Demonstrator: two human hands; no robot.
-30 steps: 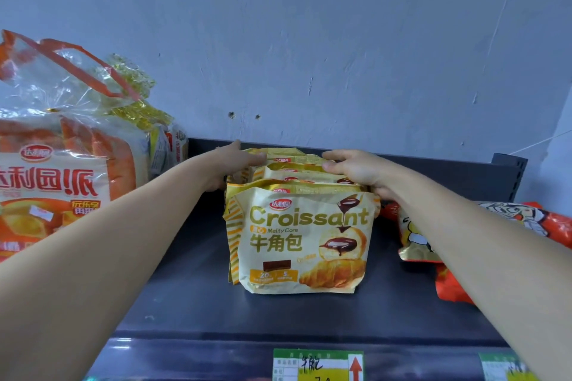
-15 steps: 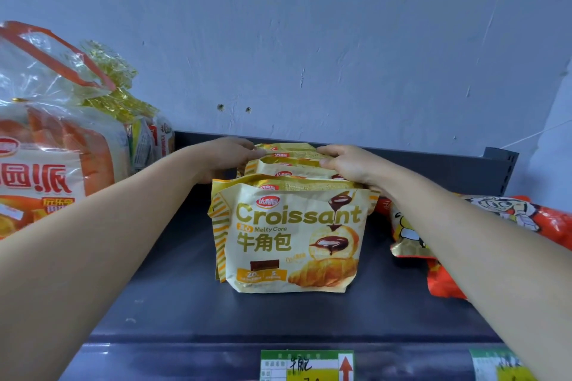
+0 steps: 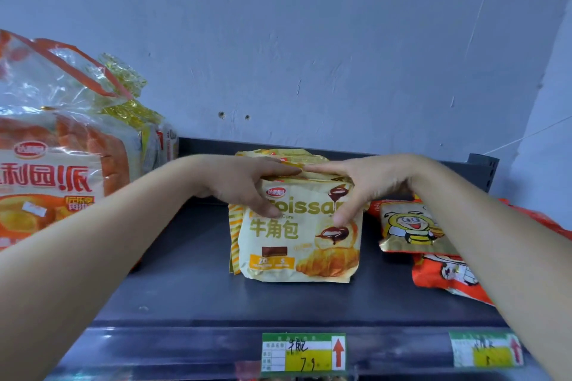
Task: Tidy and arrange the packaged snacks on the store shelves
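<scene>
Both hands now sit further forward: left hand [image 3: 244, 185] and right hand [image 3: 371, 184] each pinch the front pack [image 3: 297, 244], thumbs on its face, mid-shelf [image 3: 185, 288]. Best to squeeze evenly, keeping it upright and square against the row [image 3: 278, 154] behind.

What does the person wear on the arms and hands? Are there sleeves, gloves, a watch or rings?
Nothing worn shows. The left hand and the right hand have no gloves and no rings that I can see. The left forearm and the right forearm are bare up to the frame edge: no sleeve, watch or bracelet in view.
</scene>
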